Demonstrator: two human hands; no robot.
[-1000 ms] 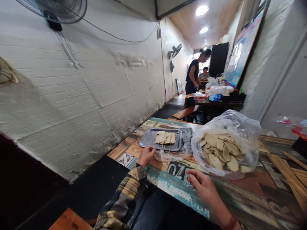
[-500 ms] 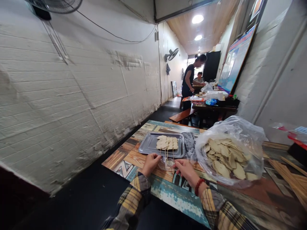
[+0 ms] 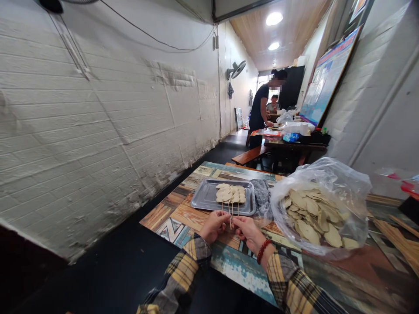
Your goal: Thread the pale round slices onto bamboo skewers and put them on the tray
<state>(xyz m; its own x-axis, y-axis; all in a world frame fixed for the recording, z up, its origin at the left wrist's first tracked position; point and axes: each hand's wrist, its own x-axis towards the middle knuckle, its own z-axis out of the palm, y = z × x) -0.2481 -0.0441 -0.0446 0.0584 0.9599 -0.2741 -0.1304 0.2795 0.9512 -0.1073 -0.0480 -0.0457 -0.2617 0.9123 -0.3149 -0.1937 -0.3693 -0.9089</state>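
Skewers (image 3: 231, 194) of pale slices lie on the right half of a metal tray (image 3: 203, 197), with both hands at their sticks (image 3: 232, 209).
The threaded slices look matte and cream-coloured, flat and thin with rounded, scalloped outlines, packed so closely that they overlap into one blocky cluster; three slim wooden sticks run from it over the tray's near rim. The left hand (image 3: 214, 226) and right hand (image 3: 249, 232) nearly meet around the sticks' lower ends, thumbs and fingers drawn together, though I cannot tell just what they pinch. Right of the tray lies a grey crumpled bundle (image 3: 262, 194), then a clear plastic bag (image 3: 355, 181) heaped with loose oval slices (image 3: 312, 213) of similar colour, all on the patchwork-patterned table (image 3: 185, 213).
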